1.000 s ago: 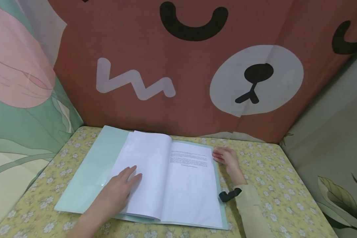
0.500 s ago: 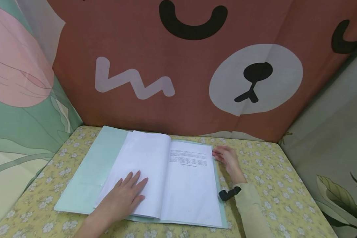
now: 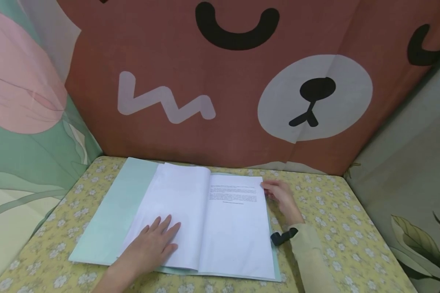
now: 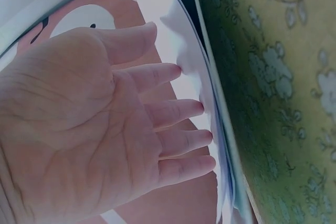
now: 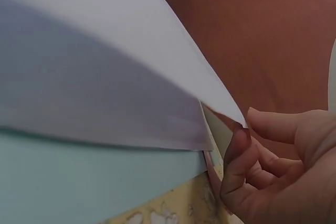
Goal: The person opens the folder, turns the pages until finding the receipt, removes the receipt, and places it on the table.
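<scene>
A pale green folder (image 3: 111, 215) lies open on the table, with white sheets inside. My left hand (image 3: 150, 247) rests on the blank left-hand sheets (image 3: 181, 191), fingers spread and nearly straight; the left wrist view shows its fingertips (image 4: 202, 108) against the paper. At the upper right corner of the printed right-hand page (image 3: 238, 236), my right hand (image 3: 282, 199) pinches the sheet between thumb and forefinger. In the right wrist view that page corner (image 5: 228, 109) is raised, with another sheet (image 5: 105, 103) and the green cover (image 5: 94, 179) below it.
A yellow floral cloth (image 3: 326, 236) covers the table. Behind stands a brown hanging (image 3: 238, 134) with a bear face, and printed cloths flank both sides. A black strap piece (image 3: 283, 237) sits at my right wrist, beside the folder's right edge.
My left hand has slid right and nearer to me, then settled flat on the left sheets. The right page's upper corner has come up slightly in my right hand's fingers.
</scene>
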Available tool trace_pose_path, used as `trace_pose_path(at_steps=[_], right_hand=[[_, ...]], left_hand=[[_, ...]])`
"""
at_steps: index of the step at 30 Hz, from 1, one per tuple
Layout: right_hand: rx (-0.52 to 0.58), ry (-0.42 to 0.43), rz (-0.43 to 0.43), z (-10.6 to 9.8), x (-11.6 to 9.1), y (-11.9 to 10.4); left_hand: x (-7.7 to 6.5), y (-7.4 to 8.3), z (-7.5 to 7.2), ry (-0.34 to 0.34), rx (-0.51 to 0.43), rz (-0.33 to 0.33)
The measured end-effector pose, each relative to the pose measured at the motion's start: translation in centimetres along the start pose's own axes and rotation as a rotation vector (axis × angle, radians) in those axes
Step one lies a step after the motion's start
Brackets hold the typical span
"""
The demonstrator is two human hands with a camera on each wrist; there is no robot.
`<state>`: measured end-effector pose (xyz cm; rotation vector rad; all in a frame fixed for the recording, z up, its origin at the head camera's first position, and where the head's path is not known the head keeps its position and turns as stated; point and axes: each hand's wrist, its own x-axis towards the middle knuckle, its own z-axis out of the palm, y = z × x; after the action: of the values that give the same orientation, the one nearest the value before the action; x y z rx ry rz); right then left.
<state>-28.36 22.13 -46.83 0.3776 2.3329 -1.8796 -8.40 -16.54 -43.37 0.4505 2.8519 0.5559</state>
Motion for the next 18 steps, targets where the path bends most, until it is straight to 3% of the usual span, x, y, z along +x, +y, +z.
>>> trace_pose_path(at_steps=[8,18], right_hand=[[-0.109,0.000,-0.003,0.32,0.25,-0.74],[-0.146,0.003,-0.025,0.38,0.32,-0.63]], left_hand=[[-0.15,-0.17,0.11,0.008,0.006,0.003],[-0.18,-0.15,0.17,0.007,0.016,0.000]])
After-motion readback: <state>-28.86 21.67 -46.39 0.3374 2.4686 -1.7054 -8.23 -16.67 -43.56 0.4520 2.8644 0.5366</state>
